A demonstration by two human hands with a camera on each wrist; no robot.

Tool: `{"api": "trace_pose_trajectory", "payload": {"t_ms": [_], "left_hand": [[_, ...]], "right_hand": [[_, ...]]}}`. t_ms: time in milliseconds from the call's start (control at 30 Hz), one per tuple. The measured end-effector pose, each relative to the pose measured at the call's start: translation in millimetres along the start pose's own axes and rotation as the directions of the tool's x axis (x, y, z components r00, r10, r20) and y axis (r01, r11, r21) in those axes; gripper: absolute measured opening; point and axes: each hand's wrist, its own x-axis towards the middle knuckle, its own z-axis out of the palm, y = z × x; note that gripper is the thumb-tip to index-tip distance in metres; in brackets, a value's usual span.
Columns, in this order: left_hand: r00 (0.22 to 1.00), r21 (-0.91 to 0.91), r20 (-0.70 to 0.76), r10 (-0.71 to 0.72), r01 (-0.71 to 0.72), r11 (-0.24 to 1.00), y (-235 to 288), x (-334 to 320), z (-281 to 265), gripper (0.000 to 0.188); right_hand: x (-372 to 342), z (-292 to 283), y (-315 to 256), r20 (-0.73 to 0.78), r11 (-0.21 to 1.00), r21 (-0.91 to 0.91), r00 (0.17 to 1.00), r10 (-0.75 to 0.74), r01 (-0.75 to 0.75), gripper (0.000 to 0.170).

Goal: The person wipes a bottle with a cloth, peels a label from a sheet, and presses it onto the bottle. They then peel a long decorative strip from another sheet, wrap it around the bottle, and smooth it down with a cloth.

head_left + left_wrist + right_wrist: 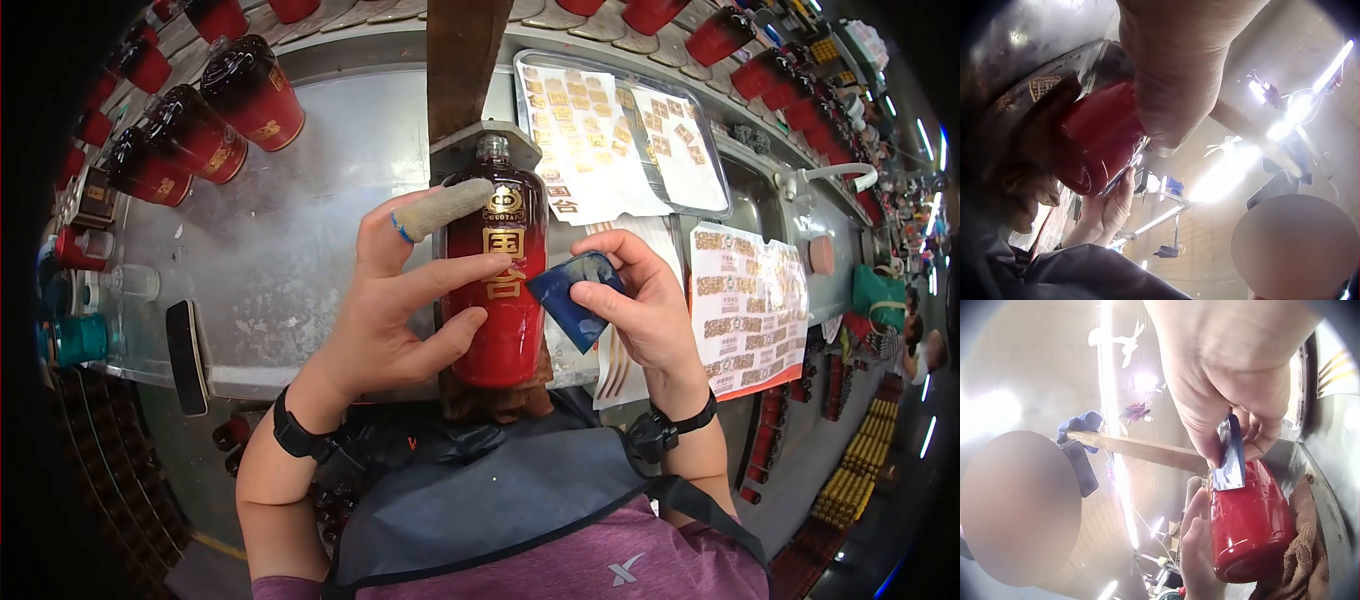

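Red bottle (510,330), near-black at the shoulder; lies label up, neck pointing away at a metal bracket (521,146) on the table (330,190), base end by a brown cloth (500,402); gloss suggests glass or glaze, so probably stiff, fairly heavy, slippery if wet, apt to chip on a knock; full or not, cannot tell; best hold likely low on the broad body, second hand steadying the shoulder, palms off the gold characters (502,282), which look thin and easily marred; neck seems too short to carry the weight alone.

Left hand (385,310): fingers spread apart, one in a grey cloth cot (445,210), another reaching over the characters, thumb by the bottle's side; not wrapped round it; how firmly they press, cannot tell.

Right hand (645,300): thumb and fingers clamped on a blue scraper (562,302); its corner meets the bottle's flank or stops just beside it, cannot tell which; blade looks light, thin, perhaps bendy; pinch by the back edge should serve.

Farther out: gold decal sheet (590,145) beyond the right hand; printed sheet (750,310) to its right; three dark red bottles (255,95) at the table's left; dark flat object (186,358) near its front edge.
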Motion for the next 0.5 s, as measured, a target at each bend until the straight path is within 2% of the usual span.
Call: {"api": "trace_pose_trajectory", "payload": {"t_ms": [267,333,500], "left_hand": [[1.000,-0.024,-0.005,-0.011,0.011,1.000,-0.5,-3.1,2.0,0.044],[1.000,-0.028,-0.005,-0.008,0.008,1.000,0.0,-2.4,1.5,0.044],[1.000,-0.034,-0.003,-0.018,0.018,0.999,1.1,-3.0,-0.4,0.044]], "right_hand": [[3.1,6.7,-8.0,-0.100,0.995,-0.015,0.990,-0.099,0.098,0.035],[4.5,9.8,-10.0,-0.101,0.987,-0.118,0.988,-0.119,0.107,0.035],[3.4,6.8,-12.1,-0.063,0.993,-0.103,0.996,-0.067,0.061,0.035]]}}
